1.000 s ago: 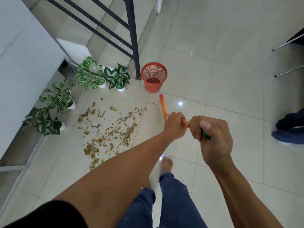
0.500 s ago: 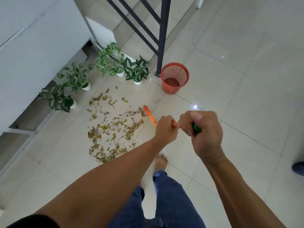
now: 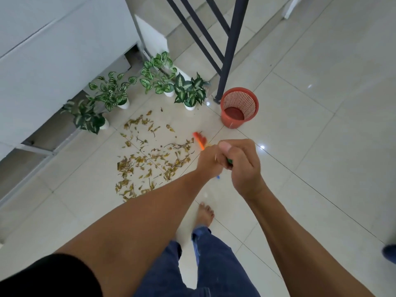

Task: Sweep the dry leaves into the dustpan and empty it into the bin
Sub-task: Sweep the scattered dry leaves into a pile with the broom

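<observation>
Dry yellow-brown leaves (image 3: 150,159) lie scattered over the pale floor tiles, left of my hands. Both hands grip an orange broom handle (image 3: 199,142): my left hand (image 3: 209,162) lower down, my right hand (image 3: 240,163) behind it at the green end. The broom's orange far end reaches the right edge of the leaf patch. Its bristles are blurred. An orange mesh bin (image 3: 239,108) stands upright beyond the leaves, to the right. No dustpan is in view.
Several potted plants in white pots (image 3: 169,82) line the far side of the leaves, along a white cabinet (image 3: 53,61). A dark metal railing post (image 3: 229,48) stands beside the bin. My bare foot (image 3: 204,215) is on the tiles below my hands. Another person's shoe (image 3: 390,252) shows at the right edge.
The view has swung right and closer to the leaves. The broom's far end has moved from near the bin toward the right edge of the leaf patch. Both hands keep their grip.
</observation>
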Tool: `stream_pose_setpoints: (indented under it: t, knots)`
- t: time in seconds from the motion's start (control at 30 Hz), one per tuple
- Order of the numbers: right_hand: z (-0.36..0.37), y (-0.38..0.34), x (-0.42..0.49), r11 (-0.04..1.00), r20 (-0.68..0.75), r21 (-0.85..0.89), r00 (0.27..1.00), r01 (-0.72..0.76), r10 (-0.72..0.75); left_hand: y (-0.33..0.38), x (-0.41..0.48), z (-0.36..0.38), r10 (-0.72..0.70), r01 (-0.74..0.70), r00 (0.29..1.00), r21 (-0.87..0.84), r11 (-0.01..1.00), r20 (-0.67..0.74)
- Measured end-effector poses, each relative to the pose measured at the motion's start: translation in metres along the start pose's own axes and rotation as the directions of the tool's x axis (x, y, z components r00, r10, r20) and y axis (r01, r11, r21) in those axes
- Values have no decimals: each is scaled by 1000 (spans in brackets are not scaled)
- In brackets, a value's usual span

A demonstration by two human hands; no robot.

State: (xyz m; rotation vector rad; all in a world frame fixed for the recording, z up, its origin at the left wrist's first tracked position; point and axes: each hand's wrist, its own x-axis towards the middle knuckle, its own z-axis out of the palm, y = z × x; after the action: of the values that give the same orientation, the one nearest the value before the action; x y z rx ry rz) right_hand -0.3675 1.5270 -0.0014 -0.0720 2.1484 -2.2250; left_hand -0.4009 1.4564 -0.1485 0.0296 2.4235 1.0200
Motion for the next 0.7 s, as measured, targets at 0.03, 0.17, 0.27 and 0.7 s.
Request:
stream_pose_setpoints:
  t: [0.03, 0.17, 0.27, 0.7]
  knots:
    - [-4, -1, -1, 1000, -14, 30, 1000, 2, -1, -2, 2, 0, -28, 28, 1000, 55, 998, -5]
    - [-26, -12, -3, 993, -80, 109, 996, 47, -39, 11, 4, 1, -49, 53, 998, 164, 985, -25]
    - [-36, -18, 2, 993, -97, 75, 992, 91, -84, 32, 11, 0, -10, 14, 999, 132, 991, -31]
    - [15, 8, -10, 991, -1, 132, 1000, -6, 6, -44, -9, -17, -156, 155, 988, 213, 965, -12]
